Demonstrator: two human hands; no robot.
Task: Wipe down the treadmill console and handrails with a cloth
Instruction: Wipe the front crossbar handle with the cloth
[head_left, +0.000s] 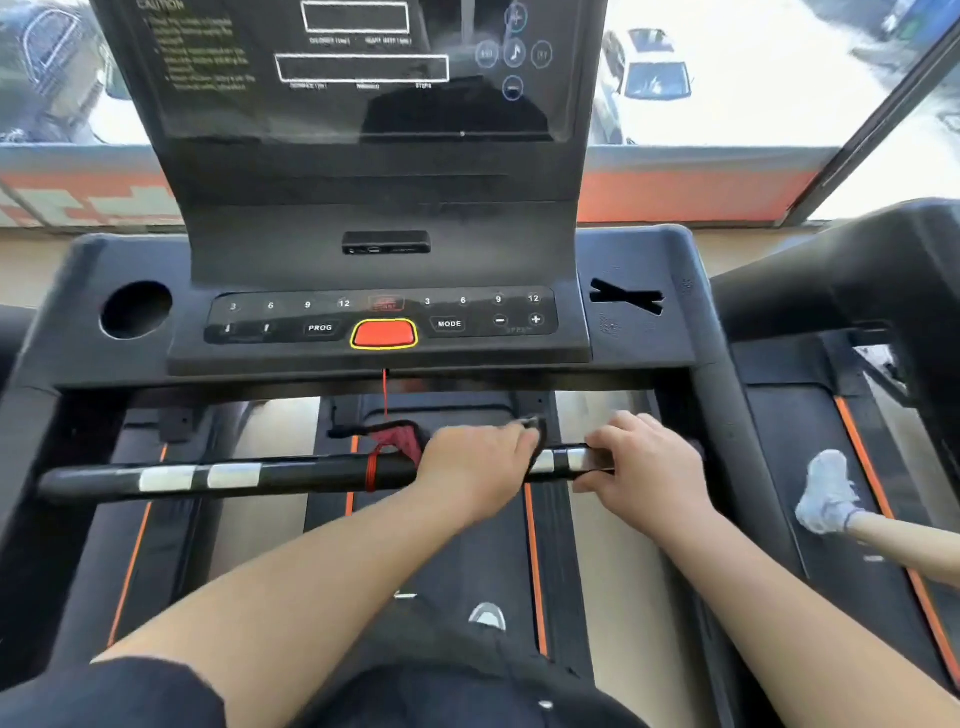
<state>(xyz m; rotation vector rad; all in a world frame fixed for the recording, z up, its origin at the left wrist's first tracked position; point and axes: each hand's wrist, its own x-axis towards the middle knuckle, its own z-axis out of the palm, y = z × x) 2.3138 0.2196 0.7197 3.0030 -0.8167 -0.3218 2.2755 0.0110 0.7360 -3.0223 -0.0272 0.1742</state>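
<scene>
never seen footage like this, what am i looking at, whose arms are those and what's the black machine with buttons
This is one picture from a camera worn on a person's head, looking down at their own arms. The black machine is a treadmill; its console carries the buttons, including a red button. Across the front runs a handrail. The left hand holds a dark cloth against it, and the right hand grips it alongside. A red cord hangs from the console and loops round the handrail. At far right, another person's shoe shows above the next treadmill.
</scene>
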